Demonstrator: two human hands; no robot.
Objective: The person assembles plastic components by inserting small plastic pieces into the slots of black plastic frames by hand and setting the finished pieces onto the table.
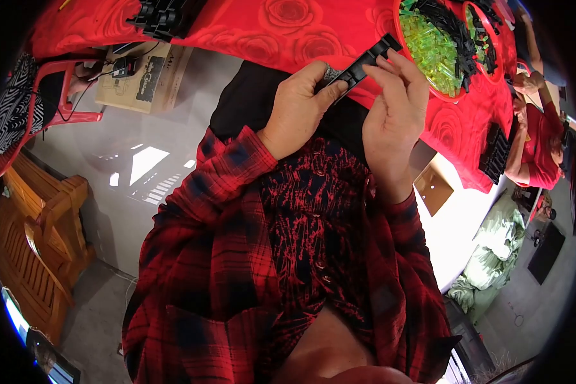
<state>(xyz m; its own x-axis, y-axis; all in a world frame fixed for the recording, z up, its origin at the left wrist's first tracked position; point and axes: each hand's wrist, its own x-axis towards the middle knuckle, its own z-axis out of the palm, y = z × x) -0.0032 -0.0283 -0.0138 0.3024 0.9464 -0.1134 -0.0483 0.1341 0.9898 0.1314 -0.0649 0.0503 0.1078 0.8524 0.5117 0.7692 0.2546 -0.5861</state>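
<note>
In the upper middle of the frame, the left hand (pixel 301 105) is gripping the lower end of a long black part (pixel 356 73), its thumb pressing on top and its fingers closing underneath. The right hand (pixel 397 102) is bending its fingers over the upper end of the same part, fingertips touching it; whether they are pinching it I cannot tell. The part is slanting up to the right, above the edge of a red rose-patterned tablecloth (pixel 291 13). In the upper right, 2 red-rimmed containers are sitting on the cloth. The larger tray (pixel 443 96) is holding a heap of translucent yellow-green pieces (pixel 429 48) on its left and slim black pieces (pixel 461 38) on its right. Just beside it, the smaller tray (pixel 501 61) is holding more yellow-green and black pieces, mixed. Black assemblies (pixel 166 16) are lying on the cloth at the upper left, and a ribbed black stack (pixel 495 153) is resting at the cloth's right edge. At the left, a cardboard box (pixel 128 93) is supporting a small black device (pixel 125 66). Pale green sacks (pixel 499 233) are slumping at the lower right, their contents hidden.
</note>
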